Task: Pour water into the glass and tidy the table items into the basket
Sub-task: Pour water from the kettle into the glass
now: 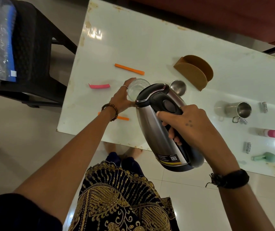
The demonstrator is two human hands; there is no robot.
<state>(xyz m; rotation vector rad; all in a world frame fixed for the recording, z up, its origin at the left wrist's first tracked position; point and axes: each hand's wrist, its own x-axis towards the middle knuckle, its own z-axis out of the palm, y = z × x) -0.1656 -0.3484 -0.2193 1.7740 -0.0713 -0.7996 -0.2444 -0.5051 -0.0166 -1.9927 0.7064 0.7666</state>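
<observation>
Right hand (195, 124) clasping the tilted kettle (160, 124) should pour slowly, spout over the glass (137, 88) steadied by the left hand (121, 96).

A glossy white bench (150, 47) with stained, rust-marked edges carries the things. On it lie two orange sticks (129, 69) (123, 118) and a pink clip (99, 86) toward its left end. A clear glass (137, 88) stands near a steel bowl (178, 86) and a brown holder (194, 71). Farther right are a tipped steel mug (238, 110), a pink-capped bottle (267, 133), several small foil packets (247, 147) and a green item (263, 156).
</observation>
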